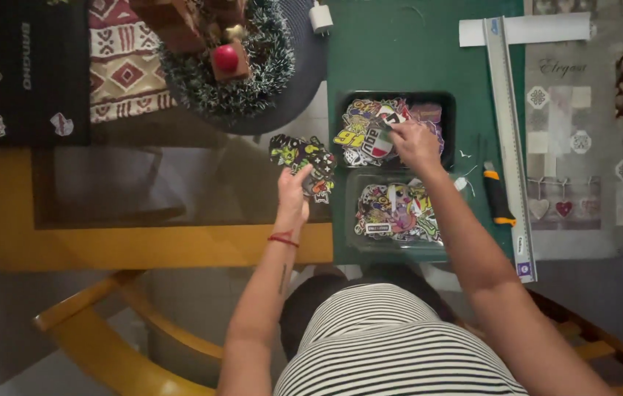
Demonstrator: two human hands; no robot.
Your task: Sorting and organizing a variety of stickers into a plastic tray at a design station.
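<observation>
My left hand [294, 189] holds a fanned bunch of colourful stickers [304, 158] above the glass table, just left of the green cutting mat [399, 51]. My right hand [414, 143] reaches into the far black tray [449, 110], its fingers pinching one sticker from the pile of stickers [363, 132] inside. A nearer clear tray [352, 213] on the mat holds more mixed stickers [396, 213].
A long metal ruler [508, 139] and an orange-black utility knife [497, 196] lie right of the trays. A round wreath decoration with a red ball [225, 57] sits at the back. A black laptop [26, 73] with stickers lies far left. A wooden chair arm [99, 345] is below.
</observation>
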